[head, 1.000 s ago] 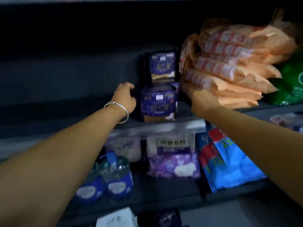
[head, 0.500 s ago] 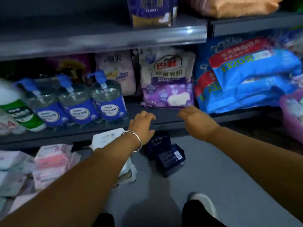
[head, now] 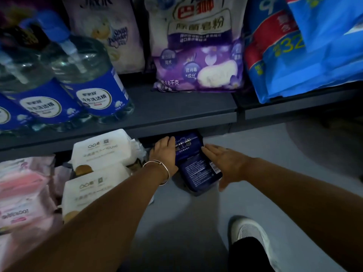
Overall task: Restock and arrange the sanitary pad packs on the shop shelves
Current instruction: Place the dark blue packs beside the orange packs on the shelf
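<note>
Dark blue sanitary pad packs (head: 198,169) lie on the grey floor just under the front edge of the low shelf (head: 176,122). My left hand (head: 164,152), with a silver bangle at the wrist, presses flat against the left side of the packs. My right hand (head: 225,161) lies with straight fingers against their right side, thumb pointing down. The packs sit squeezed between both palms. The far pack reaches partly under the shelf.
White tissue packs (head: 100,154) and pink packs (head: 23,193) lie on the floor at left. On the shelf stand blue-labelled pump bottles (head: 92,81), a purple soap-powder bag (head: 198,55) and blue bags (head: 294,55). My white shoe (head: 249,234) is at lower right.
The view dropped from the upper shelf to the floor. Both hands came down from the shelved packs and closed in on the dark blue packs on the floor.
</note>
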